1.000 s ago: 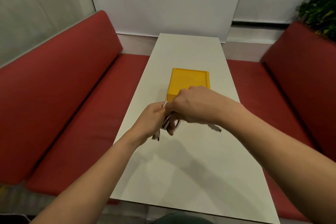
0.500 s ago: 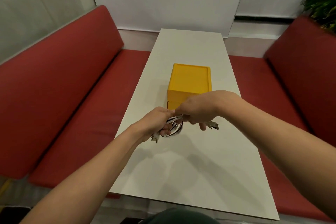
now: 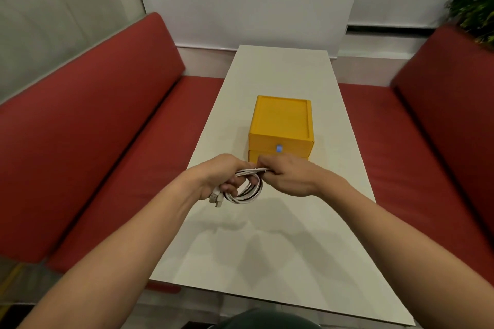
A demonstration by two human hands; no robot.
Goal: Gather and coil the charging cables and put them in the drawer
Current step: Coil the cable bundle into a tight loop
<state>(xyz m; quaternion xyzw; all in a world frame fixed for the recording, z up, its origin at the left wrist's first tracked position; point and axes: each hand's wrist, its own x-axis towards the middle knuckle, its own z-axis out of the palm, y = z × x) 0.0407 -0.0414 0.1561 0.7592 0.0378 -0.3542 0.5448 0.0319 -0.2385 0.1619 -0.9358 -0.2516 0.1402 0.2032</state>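
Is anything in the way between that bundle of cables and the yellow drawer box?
No object lies between them on the table. The left hand and right hand hold the coiled cables just before the yellow drawer box. Its drawers look shut, so one needs opening first.

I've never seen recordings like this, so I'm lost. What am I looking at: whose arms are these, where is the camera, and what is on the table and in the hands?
No machine here: a person wears a camera on the head, looking forward and down, so the two bare arms reaching in are their own. This is the only view. On the white table stands a small yellow drawer box; its upper drawer, marked by a blue tab, looks closed. Just in front of it, the left hand grips a coil of white charging cables, plugs dangling below, while the right hand pinches the coil's top. Red benches flank the table, and a plant sits at far right.
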